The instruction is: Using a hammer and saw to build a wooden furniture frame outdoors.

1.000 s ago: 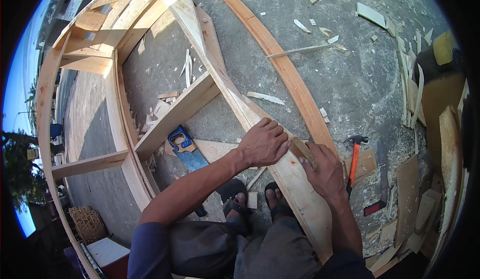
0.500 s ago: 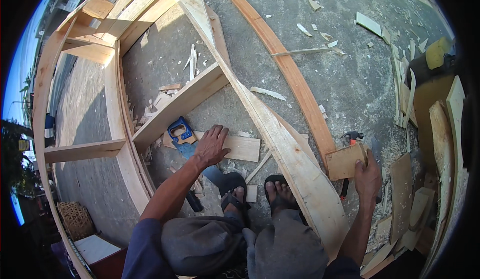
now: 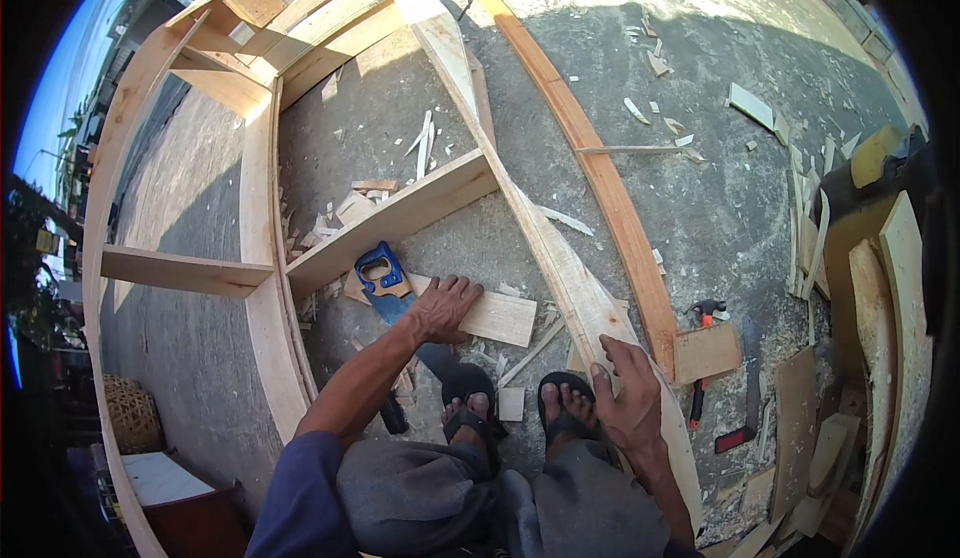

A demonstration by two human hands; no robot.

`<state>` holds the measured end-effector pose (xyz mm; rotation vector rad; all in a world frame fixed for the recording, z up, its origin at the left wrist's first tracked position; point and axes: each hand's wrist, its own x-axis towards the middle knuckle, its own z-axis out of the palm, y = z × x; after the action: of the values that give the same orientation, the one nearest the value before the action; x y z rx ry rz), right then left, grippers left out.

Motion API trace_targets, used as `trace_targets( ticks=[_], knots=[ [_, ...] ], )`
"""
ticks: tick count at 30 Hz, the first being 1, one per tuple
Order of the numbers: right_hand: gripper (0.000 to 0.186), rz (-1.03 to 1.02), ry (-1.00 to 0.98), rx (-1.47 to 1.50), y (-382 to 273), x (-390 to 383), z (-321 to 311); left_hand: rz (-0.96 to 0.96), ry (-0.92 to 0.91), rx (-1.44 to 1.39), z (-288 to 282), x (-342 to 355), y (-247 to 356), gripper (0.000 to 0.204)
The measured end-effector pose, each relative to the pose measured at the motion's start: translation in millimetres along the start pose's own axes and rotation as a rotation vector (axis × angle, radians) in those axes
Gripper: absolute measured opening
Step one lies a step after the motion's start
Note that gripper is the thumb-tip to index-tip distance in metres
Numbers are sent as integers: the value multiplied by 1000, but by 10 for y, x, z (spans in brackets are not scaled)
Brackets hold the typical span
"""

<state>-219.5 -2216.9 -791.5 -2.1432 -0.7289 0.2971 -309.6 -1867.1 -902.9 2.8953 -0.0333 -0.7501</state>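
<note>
My left hand (image 3: 440,308) has its fingers curled over the edge of a pale short board (image 3: 505,318) lying on the floor beside a blue-handled handsaw (image 3: 380,274). My right hand (image 3: 625,388) is open, fingers apart, over the long pale timber (image 3: 585,298) that runs diagonally from the wooden frame. A small brown board piece (image 3: 706,352) lies to the right, at the lower end of an orange-brown plank (image 3: 600,178). Under that piece is a claw hammer with an orange handle (image 3: 707,316), partly hidden.
The curved wooden frame (image 3: 260,188) with crosspieces spans the left. Offcuts and splinters litter the concrete floor (image 3: 700,208). Stacked boards (image 3: 900,288) stand at the right edge. A woven basket (image 3: 130,408) sits at lower left. A dark-handled tool (image 3: 735,438) lies near the hammer.
My left hand left the long timber for the short board. My right hand set down the brown piece it held a half second ago and moved left, opening. The view has shifted slightly.
</note>
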Motion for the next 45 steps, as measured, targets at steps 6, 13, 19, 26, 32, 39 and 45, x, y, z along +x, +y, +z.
trace_targets(
  ticks=[6,13,19,26,32,39,45],
  knots=[
    [37,76,0,31,224,-149,-52,97,18,-94,-166,-143,-90,90],
    [21,33,312,-20,407,-26,145,160,-134,45,-63,-181,-85,94],
    [21,16,350,-51,462,-59,188,158,-135,92,21,-398,26,97],
    [19,14,358,-83,453,-51,201,103,-2,-15,-161,-223,-34,93],
    [20,49,341,-85,396,-57,218,27,-24,-126,11,-109,-84,73],
    [15,63,222,57,364,39,141,173,415,-128,-1011,330,-127,34],
    [16,31,155,119,730,412,-88,263,615,-76,-1661,1210,252,24]
  ],
)
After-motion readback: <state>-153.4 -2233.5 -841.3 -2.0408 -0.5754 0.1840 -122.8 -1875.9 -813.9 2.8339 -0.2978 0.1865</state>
